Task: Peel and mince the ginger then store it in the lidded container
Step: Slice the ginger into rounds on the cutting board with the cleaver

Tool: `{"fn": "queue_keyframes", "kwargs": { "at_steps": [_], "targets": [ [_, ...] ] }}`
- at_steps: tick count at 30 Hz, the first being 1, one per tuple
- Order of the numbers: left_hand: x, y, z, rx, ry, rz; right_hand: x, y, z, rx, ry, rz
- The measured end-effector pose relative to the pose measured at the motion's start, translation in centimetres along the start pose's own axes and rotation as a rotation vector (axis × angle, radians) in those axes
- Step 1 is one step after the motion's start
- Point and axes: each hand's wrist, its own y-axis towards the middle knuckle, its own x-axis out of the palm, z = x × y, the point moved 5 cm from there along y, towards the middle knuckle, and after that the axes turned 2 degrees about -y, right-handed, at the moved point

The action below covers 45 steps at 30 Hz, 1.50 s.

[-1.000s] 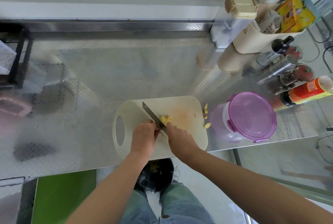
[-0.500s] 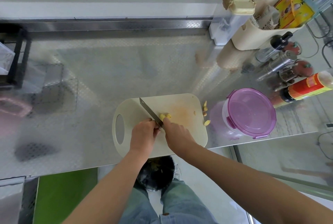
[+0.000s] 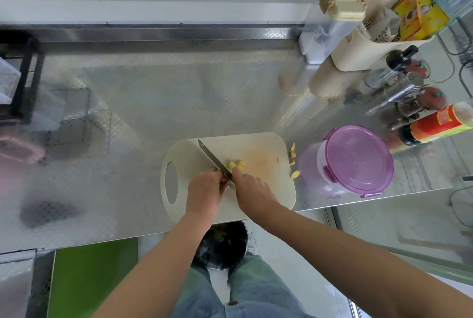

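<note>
At the 9 o'clock edge of the view a black rack point(image 3: 23, 82) stands on the steel counter point(image 3: 153, 102). Just below centre a cream cutting board point(image 3: 258, 143) lies at the counter's near edge, the oval grip hole at its 9 o'clock end. The left hand point(image 3: 204, 191) rests on the board's near half with its fingers wrapped round the handle of a knife point(image 3: 211, 156). The blade runs from that hand toward 11 o'clock, its tip near the board's far edge. The ginger point(image 3: 236, 164), a small yellow cluster of pieces, sits around the middle of the board, touching the blade's right side. The right hand point(image 3: 252, 189) comes in from 5 o'clock and its curled fingertips pin the ginger from the near side. The two hands are close together, the blade's heel between them. Below the counter edge, at 6 o'clock from the board, a black bin point(image 3: 222, 248) shows between the arms. Off the board's 3 o'clock edge a few peel scraps point(image 3: 293, 153) lie on the steel. Just beside them stands the lidded container point(image 3: 355, 161), its purple lid clipped on. At 1 o'clock from it a red-labelled bottle point(image 3: 440, 123) and a steel shaker point(image 3: 394, 92) stand among other bottles. A cream caddy point(image 3: 363, 48) stands behind them at the back.
</note>
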Motion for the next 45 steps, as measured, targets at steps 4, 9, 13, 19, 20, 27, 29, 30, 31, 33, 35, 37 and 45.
{"fn": "queue_keyframes", "kwargs": {
  "at_steps": [4, 9, 13, 19, 20, 27, 29, 30, 31, 33, 35, 37, 45],
  "targets": [
    [0.1, 0.1, 0.0, 0.002, 0.021, 0.005, 0.4, -0.4, -0.1, 0.017, -0.011, 0.008],
    [0.1, 0.1, -0.1, -0.012, -0.023, -0.022, -0.2, 0.2, 0.3, 0.029, 0.033, -0.021],
    [-0.3, -0.2, -0.3, -0.004, 0.025, -0.001, -0.3, -0.3, 0.8, 0.037, 0.025, -0.035],
    [-0.3, -1.1, 0.4, 0.025, 0.122, -0.006, -0.2, -0.4, 0.7, 0.045, 0.020, -0.022],
    [-0.3, -1.0, 0.4, 0.008, 0.115, 0.000, 0.0, -0.4, 0.7, 0.044, 0.016, -0.023],
    [-0.2, -0.7, -0.3, 0.007, 0.046, 0.027, -0.4, 0.4, -0.5, -0.001, 0.023, 0.012],
    [-0.2, -0.6, -0.3, 0.007, 0.053, 0.027, -0.7, 1.0, -1.0, -0.018, 0.037, 0.003],
    [-0.2, -0.7, -0.3, 0.002, 0.056, 0.025, -0.8, 1.0, -1.1, -0.022, 0.037, 0.000],
    [-0.3, -0.7, -0.4, -0.002, 0.055, 0.025, -0.7, 0.9, -1.0, -0.024, 0.035, 0.002],
    [-0.2, -0.6, -0.5, 0.003, 0.050, 0.024, -0.5, 0.4, -0.6, -0.025, 0.028, 0.009],
    [-0.2, -0.6, -0.5, 0.005, 0.060, 0.018, -0.2, 0.4, -0.5, -0.029, 0.022, 0.001],
    [-0.2, -0.4, -0.5, -0.001, 0.074, 0.013, -0.4, 0.8, -0.9, -0.027, 0.035, -0.006],
    [-0.5, -0.5, -0.4, -0.020, 0.056, -0.007, -0.9, 1.5, -0.6, 0.041, 0.039, -0.008]
  ]
}}
